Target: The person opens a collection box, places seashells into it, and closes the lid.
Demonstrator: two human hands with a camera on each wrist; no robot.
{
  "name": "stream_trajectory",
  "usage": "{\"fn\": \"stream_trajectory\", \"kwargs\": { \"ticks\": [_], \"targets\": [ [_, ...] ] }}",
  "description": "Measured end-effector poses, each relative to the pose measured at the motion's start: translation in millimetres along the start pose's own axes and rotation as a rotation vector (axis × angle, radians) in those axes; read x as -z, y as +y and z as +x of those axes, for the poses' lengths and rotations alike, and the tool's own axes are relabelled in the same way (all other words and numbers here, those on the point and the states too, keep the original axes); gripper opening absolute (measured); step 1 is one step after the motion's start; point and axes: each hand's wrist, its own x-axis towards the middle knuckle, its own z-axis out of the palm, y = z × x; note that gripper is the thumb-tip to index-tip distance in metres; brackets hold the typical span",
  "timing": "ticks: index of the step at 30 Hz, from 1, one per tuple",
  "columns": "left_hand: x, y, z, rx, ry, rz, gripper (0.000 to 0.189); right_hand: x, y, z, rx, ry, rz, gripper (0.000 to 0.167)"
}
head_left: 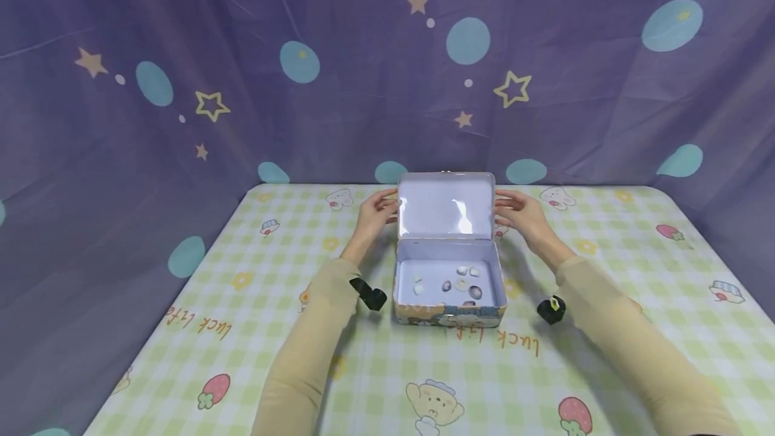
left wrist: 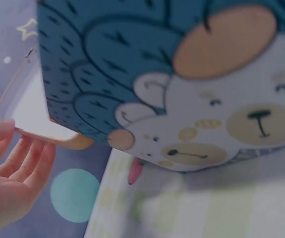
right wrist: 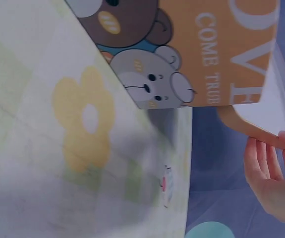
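The tin box [head_left: 449, 288] stands at the middle of the desk [head_left: 636, 328], already open, with a few small pebbles [head_left: 461, 280] lying loose inside; by my judgement the lid [head_left: 447, 205] is fully raised and only the contents remain to be dealt with. Farther back, at 12 o'clock, the left hand [head_left: 377, 212] and right hand [head_left: 522, 214] flank the upright lid, fingers relaxed and nearly straight, fingertips touching its side edges.
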Motion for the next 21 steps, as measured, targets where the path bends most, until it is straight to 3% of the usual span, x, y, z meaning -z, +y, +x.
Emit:
{"fn": "stream_trajectory", "kwargs": {
  "ticks": [4,13,21],
  "targets": [
    [-0.7,13.8,-9.8,-0.053,0.024,-0.020,0.031,3.2,-6.5,-6.3,0.031,-0.029,0.010,0.047],
    [2.5,7.2,-17.9,-0.123,0.045,-0.058,0.028,7.9,-14.0,-21.8,0.089,-0.076,0.059,0.036],
    [3.1,9.2,-29.0,-0.152,0.066,-0.072,0.027,10.0,-17.3,-30.5,0.149,-0.086,-0.063,0.027]
  ]
}}
